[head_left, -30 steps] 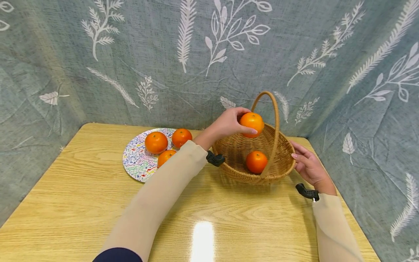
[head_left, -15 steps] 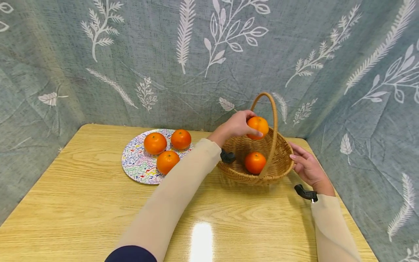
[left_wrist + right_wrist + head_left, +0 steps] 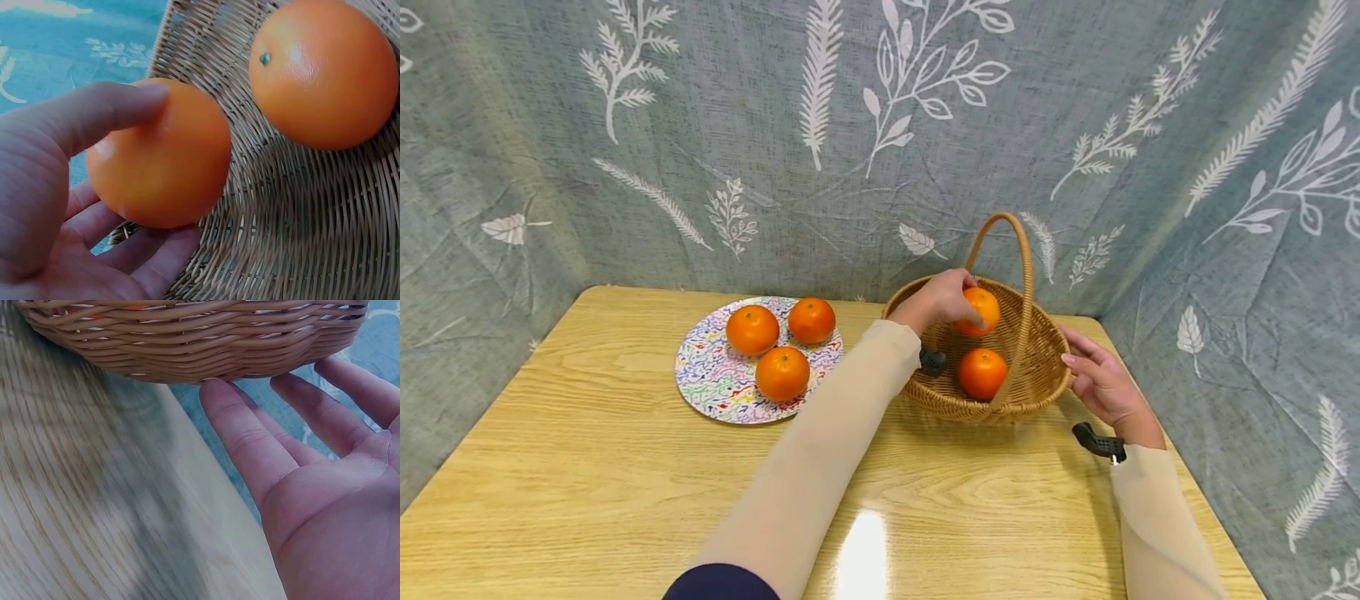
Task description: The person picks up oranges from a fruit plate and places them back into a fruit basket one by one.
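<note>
My left hand grips an orange inside the wicker basket, below the rim. In the left wrist view the thumb lies over this orange and the fingers curl beneath it. A second orange rests in the basket, nearer the front; the left wrist view shows its green stem spot. At the basket's right side is my right hand, fingers extended. Its fingertips touch the woven wall from outside in the right wrist view.
Left of the basket, a round plate with a colourful squiggle pattern bears three oranges. The basket's tall arched handle rises beside the left hand. A leaf-patterned cloth hangs behind the wooden table.
My left hand has lowered the orange from above the basket to inside it, moving right and then down. My right hand has stayed at the basket's side.
</note>
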`<state>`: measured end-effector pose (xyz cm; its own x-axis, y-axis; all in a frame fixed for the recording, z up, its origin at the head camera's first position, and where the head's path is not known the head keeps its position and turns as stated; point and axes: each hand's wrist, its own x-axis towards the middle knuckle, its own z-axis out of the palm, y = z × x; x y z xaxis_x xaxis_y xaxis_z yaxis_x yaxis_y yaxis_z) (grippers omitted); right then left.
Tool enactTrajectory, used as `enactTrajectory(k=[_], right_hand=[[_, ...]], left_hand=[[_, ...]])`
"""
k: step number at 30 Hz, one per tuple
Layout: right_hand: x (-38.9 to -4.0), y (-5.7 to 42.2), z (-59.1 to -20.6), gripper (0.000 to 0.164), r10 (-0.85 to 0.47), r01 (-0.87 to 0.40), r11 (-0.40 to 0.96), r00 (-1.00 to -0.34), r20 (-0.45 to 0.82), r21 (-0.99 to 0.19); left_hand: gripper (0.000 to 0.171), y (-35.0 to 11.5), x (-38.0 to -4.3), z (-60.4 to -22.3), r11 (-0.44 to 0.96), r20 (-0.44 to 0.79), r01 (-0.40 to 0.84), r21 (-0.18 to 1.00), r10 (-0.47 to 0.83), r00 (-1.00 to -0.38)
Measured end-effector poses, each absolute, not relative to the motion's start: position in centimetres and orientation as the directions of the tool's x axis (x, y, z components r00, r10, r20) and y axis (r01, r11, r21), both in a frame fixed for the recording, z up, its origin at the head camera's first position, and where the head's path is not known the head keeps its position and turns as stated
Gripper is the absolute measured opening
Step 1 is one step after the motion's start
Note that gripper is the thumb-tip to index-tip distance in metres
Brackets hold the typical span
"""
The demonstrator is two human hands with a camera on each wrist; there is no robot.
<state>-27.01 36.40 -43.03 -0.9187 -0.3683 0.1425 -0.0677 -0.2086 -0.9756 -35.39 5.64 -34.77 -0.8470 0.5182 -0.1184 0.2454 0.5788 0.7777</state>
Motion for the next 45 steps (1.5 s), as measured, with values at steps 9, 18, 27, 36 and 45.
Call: enactTrajectory(k=[9, 18, 27, 36, 45], right_hand=[[-27.4, 36.3, -42.9, 0.054, -0.384, -0.080, -0.209, -0.910, 0.157, -0.975], [-27.2, 36.2, -42.8, 0.056, -0.367, -0.076, -0.195, -0.919, 0.144, -0.978], [-27.4, 36.2, -42.6, 0.056, -0.371, -0.078, -0.189, -0.917, 0.145, -0.979], [-27.4, 36.2, -42.5, 0.057, -0.386, -0.079, -0.177, -0.911, 0.143, -0.981], [-27.2, 36.5, -42.6, 0.059, -0.383, -0.071, -0.182, -0.914, 0.137, -0.981]], left_hand=[[0.064, 6.5, -35.6, -36.2, 0.656, -0.118, 0.285, 0.699, 0.499, -0.859], [0.063, 7.1, -35.4, -36.5, 0.746, -0.130, 0.305, 0.591, 0.462, -0.877], [0.065, 7.5, -35.8, -37.2, 0.746, -0.170, 0.264, 0.611, 0.450, -0.877], [0.069, 7.2, -35.6, -36.6, 0.732, -0.228, 0.206, 0.649, 0.445, -0.866], [0.064, 6.8, -35.6, -35.8, 0.773, -0.226, 0.276, 0.571, 0.471, -0.853]])
